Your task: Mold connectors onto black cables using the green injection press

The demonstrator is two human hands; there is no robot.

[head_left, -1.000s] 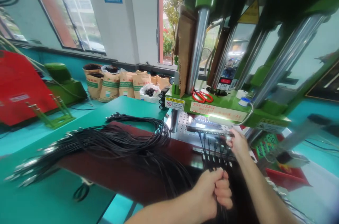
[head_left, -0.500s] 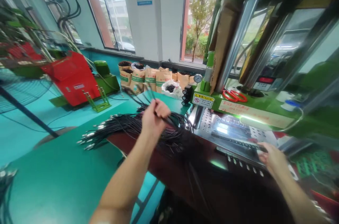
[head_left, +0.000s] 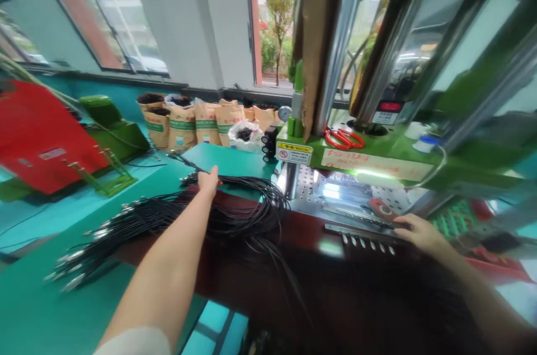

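Holding a small bunch of black cables (head_left: 188, 162) in L hand (head_left: 208, 180), w/ fingers mostly closed round it, palm down; can't tell how tight. Got it up over the far side of the big cable pile (head_left: 155, 212), w/ loose ends poking out past the fist to the far L, prob. to keep them off the pile & all in one bunch. Gripping the near R end of a long metal bar (head_left: 356, 215) w/ R hand (head_left: 419, 233), thumb & fingers nearly shut on it, prob. held at the end to keep fingers out from under the green press (head_left: 310, 141). Can't see all of the R fingertips, bit blurry. See the big pile lying across the brown board (head_left: 304, 232) & the green table (head_left: 42, 310), w/ shiny tips (head_left: 73, 282) mostly pointing one way, L & near, & long loops bent round at the other end, prob. to stop knots & make tips easy to find. See also a slotted strip (head_left: 361, 236) at the board's edge, just in front of the bar, w/ slots in a row, prob. for even gaps btwn cables. Up on the press ledge, red scissors (head_left: 344, 140), prob. put there for quick reach, out of the way of both hands.
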